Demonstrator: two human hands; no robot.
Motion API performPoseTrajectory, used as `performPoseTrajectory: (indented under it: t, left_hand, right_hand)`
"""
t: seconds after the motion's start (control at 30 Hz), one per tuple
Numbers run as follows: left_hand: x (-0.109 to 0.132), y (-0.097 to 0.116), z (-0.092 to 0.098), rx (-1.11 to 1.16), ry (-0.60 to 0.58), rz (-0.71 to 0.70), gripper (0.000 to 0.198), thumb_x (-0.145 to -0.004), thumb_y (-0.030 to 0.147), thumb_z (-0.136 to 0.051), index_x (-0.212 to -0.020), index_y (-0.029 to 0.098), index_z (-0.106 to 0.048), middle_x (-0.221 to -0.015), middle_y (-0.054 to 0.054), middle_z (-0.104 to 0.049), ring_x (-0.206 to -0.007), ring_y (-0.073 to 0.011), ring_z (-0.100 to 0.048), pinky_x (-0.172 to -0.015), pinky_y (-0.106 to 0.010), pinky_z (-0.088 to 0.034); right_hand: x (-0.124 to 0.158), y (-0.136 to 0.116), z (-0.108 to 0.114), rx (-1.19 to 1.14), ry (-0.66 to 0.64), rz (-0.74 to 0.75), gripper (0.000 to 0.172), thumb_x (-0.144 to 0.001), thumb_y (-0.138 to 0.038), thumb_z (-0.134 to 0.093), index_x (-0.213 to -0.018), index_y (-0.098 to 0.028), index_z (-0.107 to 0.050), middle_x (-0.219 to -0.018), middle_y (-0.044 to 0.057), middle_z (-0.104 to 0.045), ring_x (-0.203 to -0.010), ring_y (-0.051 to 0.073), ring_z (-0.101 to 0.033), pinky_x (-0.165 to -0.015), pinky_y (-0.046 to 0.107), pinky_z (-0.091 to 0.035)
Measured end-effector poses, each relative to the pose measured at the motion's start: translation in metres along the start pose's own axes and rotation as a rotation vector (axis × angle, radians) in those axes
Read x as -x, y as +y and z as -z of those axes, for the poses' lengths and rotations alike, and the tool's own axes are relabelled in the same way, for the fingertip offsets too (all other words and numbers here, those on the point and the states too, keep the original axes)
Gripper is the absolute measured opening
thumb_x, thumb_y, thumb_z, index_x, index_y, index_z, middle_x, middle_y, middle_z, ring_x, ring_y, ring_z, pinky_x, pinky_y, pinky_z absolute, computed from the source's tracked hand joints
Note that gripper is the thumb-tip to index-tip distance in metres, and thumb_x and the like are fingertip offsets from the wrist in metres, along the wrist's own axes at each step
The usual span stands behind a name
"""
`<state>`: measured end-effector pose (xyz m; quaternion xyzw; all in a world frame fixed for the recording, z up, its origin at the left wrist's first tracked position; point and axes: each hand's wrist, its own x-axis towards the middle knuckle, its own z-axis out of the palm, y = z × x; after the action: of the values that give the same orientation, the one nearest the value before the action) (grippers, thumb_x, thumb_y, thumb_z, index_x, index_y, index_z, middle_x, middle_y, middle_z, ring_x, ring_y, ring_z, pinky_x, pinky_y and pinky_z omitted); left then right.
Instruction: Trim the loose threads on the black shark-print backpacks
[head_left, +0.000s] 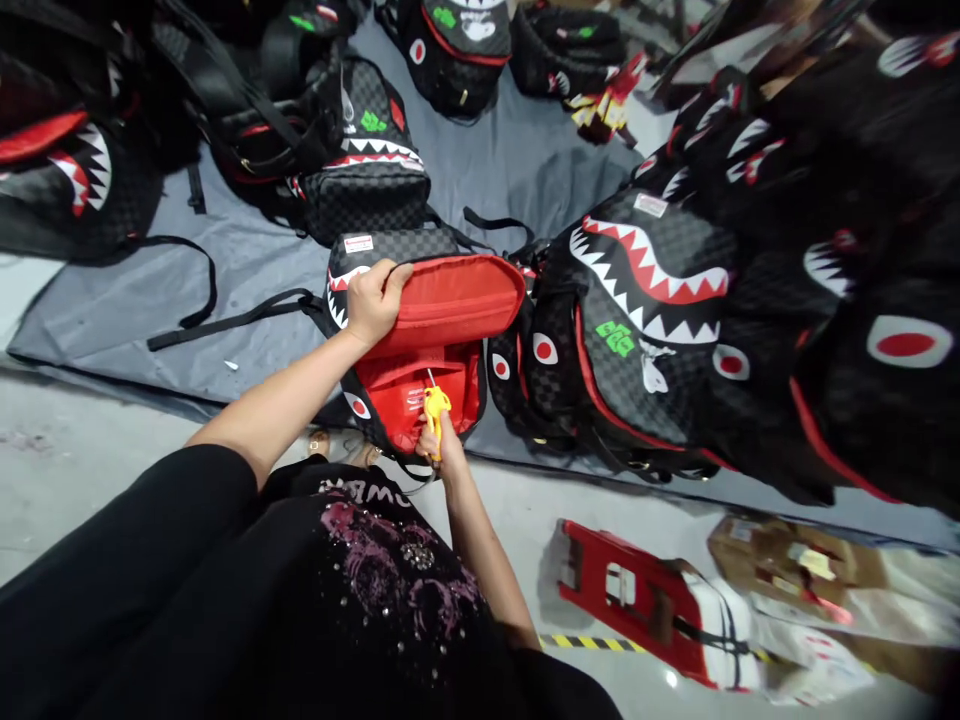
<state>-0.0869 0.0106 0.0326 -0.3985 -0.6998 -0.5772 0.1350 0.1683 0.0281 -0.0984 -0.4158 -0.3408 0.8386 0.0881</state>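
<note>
A dark checked backpack [390,242] with a printed shark mouth lies before me, its front panel pulled up so the red lining [457,300] shows. My left hand [377,300] is closed on the edge of that raised panel, thumb over the lining. In my right hand [441,440] is a yellow air blow gun [436,405], its thin metal nozzle pointing into the red inside of the bag. A thin hose seems to hang below the grip. White print shows on the lining beside the nozzle. My right fingers are partly hidden behind the gun.
A grey sheet [247,235] lies under the bags. More shark-print backpacks [645,300] crowd the right, and others [367,190] stand behind and to the left. Loose straps [225,318] trail at left. A red cart [622,590] and cardboard boxes [780,560] sit on the floor at right.
</note>
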Motion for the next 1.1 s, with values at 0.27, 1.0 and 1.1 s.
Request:
performPoseTrajectory:
  t: [0.27,1.0,1.1]
  left_hand:
    - [-0.009,0.003,-0.003,-0.013,-0.031,-0.055,0.051,-0.097,0.054,-0.035,-0.064,0.018,-0.050,-0.055,0.002,-0.043,-0.053,-0.0100,-0.043,-0.057,-0.026,-0.028]
    - [-0.003,0.000,0.004,-0.018,-0.033,-0.109,0.048,-0.097,0.050,-0.038,-0.062,0.019,-0.048,-0.055,0.002,-0.044,-0.053,-0.0106,-0.042,-0.055,-0.027,-0.028]
    - [-0.001,0.002,0.008,-0.012,-0.033,-0.138,0.046,-0.097,0.047,-0.040,-0.062,0.018,-0.048,-0.055,0.001,-0.046,-0.051,-0.0103,-0.042,-0.054,-0.026,-0.029]
  right_hand:
    - [0.011,-0.021,0.003,0.194,0.018,-0.054,0.054,-0.086,-0.070,-0.048,-0.081,-0.017,-0.056,-0.037,-0.012,-0.030,-0.029,0.006,-0.023,-0.033,0.020,-0.031]
    - [0.106,-0.140,0.076,0.584,0.149,-0.057,0.062,-0.069,-0.078,-0.061,-0.085,-0.019,-0.052,-0.044,-0.014,-0.026,-0.034,0.004,-0.019,-0.036,0.020,-0.033]
    - [0.096,-0.123,0.077,0.422,0.127,-0.021,0.060,-0.069,-0.076,-0.063,-0.084,-0.019,-0.053,-0.042,-0.015,-0.022,-0.034,0.003,-0.015,-0.035,0.019,-0.030]
